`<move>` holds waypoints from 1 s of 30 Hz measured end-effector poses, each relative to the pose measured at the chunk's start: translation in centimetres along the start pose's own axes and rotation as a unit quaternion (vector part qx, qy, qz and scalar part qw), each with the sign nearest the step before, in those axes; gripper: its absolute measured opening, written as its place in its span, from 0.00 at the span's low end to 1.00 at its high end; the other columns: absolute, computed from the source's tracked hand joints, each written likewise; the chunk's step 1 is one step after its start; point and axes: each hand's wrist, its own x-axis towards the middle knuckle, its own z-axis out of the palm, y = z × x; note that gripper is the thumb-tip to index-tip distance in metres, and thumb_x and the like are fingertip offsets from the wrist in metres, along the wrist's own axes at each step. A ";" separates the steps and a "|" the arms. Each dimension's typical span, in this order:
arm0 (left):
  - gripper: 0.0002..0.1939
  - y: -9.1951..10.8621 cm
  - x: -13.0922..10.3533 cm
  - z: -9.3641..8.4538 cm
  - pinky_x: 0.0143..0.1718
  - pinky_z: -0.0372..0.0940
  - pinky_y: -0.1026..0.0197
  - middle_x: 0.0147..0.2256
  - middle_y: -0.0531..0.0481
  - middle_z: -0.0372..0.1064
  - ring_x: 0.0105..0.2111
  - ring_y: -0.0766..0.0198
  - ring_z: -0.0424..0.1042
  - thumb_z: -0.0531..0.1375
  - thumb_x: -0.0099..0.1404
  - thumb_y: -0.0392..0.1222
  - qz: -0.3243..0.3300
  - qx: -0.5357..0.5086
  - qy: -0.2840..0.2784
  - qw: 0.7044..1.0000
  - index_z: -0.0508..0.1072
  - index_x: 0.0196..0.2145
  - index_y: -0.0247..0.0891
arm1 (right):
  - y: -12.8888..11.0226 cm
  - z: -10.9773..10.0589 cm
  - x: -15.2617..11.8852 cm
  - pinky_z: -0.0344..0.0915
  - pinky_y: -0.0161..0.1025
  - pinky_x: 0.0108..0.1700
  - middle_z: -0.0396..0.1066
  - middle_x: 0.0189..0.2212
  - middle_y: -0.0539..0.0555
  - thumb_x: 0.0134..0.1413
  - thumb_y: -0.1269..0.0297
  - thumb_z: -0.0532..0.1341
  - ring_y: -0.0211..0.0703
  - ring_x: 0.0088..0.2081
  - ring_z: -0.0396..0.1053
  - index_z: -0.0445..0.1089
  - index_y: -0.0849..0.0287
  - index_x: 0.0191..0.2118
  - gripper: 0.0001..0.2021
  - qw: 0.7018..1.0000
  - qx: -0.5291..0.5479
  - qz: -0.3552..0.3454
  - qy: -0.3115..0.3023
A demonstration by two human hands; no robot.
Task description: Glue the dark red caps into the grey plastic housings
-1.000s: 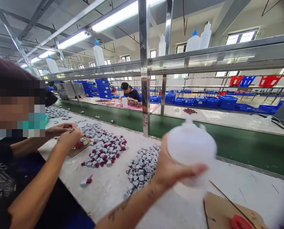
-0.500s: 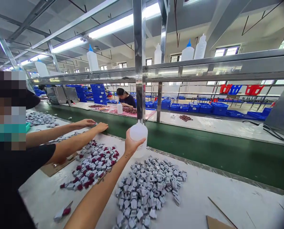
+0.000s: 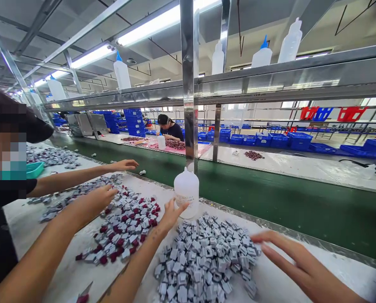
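A white translucent bottle with handwriting (image 3: 186,189) stands upright at the table's back edge. My left hand (image 3: 172,214) is beside its lower part, fingers apart, thumb and index reaching to the bottle's side; it does not grip the bottle. My right hand (image 3: 289,256), slightly blurred, is at the right edge of a heap of small grey block-like pieces (image 3: 206,256), fingers stretched out and holding nothing. Left of my left forearm lies a second heap of grey and dark red pieces (image 3: 127,223).
At the left, a co-worker's two arms (image 3: 89,206) reach over the table. A green belt (image 3: 238,189) runs behind the bottle. A metal post (image 3: 189,84) and shelf (image 3: 285,80) with bottles stand above it. Across the belt sits another person (image 3: 173,128).
My left hand has released the bottle, which now stands lower, on the table. My right hand has come into view at the right. The co-worker's hands have moved apart; a grey piece lies on the belt.
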 end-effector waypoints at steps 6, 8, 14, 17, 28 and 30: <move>0.13 -1.3 -4.9 -0.4 0.47 0.67 0.47 0.47 0.45 0.70 0.45 0.56 0.72 0.57 0.68 0.45 0.018 0.038 -0.098 0.994 0.71 0.47 0.35 | 1.8 5.5 12.9 0.55 0.57 0.61 0.65 0.53 0.59 0.66 0.54 0.51 0.51 0.56 0.61 0.67 0.60 0.51 0.18 0.995 -0.031 -0.087 -0.042; 0.13 -1.0 -5.3 0.0 0.49 0.66 0.46 0.48 0.44 0.70 0.48 0.55 0.71 0.57 0.68 0.45 0.044 0.039 -0.135 0.989 0.71 0.47 0.36 | 2.3 7.6 15.2 0.58 0.56 0.58 0.66 0.51 0.58 0.65 0.56 0.55 0.50 0.54 0.63 0.67 0.61 0.50 0.15 0.993 -0.033 -0.104 -0.054; 0.13 -0.4 -5.3 0.4 0.53 0.61 0.43 0.50 0.44 0.69 0.51 0.54 0.68 0.56 0.69 0.45 0.099 0.047 -0.234 0.966 0.72 0.46 0.36 | 3.1 9.7 13.4 0.59 0.55 0.56 0.66 0.51 0.57 0.65 0.56 0.56 0.48 0.53 0.64 0.68 0.60 0.47 0.14 0.989 -0.046 -0.128 -0.054; 0.12 -0.3 -6.1 0.2 0.55 0.60 0.43 0.49 0.44 0.70 0.51 0.55 0.68 0.56 0.69 0.45 0.109 0.052 -0.275 0.954 0.72 0.45 0.37 | 3.0 10.0 11.0 0.60 0.55 0.56 0.66 0.51 0.57 0.65 0.55 0.55 0.49 0.53 0.63 0.68 0.60 0.49 0.15 0.989 -0.051 -0.125 -0.053; 0.14 2.0 -6.7 -1.7 0.55 0.60 0.42 0.50 0.44 0.69 0.52 0.54 0.68 0.55 0.70 0.46 0.113 0.092 -0.359 0.922 0.71 0.48 0.37 | 3.4 6.4 5.7 0.54 0.54 0.61 0.65 0.54 0.59 0.66 0.46 0.48 0.50 0.57 0.61 0.66 0.59 0.53 0.24 0.997 0.001 -0.075 0.032; 0.15 3.0 -5.5 -0.1 0.56 0.58 0.41 0.53 0.43 0.67 0.54 0.52 0.66 0.56 0.69 0.45 0.130 0.101 -0.373 0.913 0.70 0.50 0.38 | 5.4 4.4 5.5 0.50 0.58 0.61 0.62 0.55 0.59 0.66 0.49 0.50 0.51 0.58 0.58 0.65 0.59 0.54 0.21 0.995 0.001 -0.026 0.092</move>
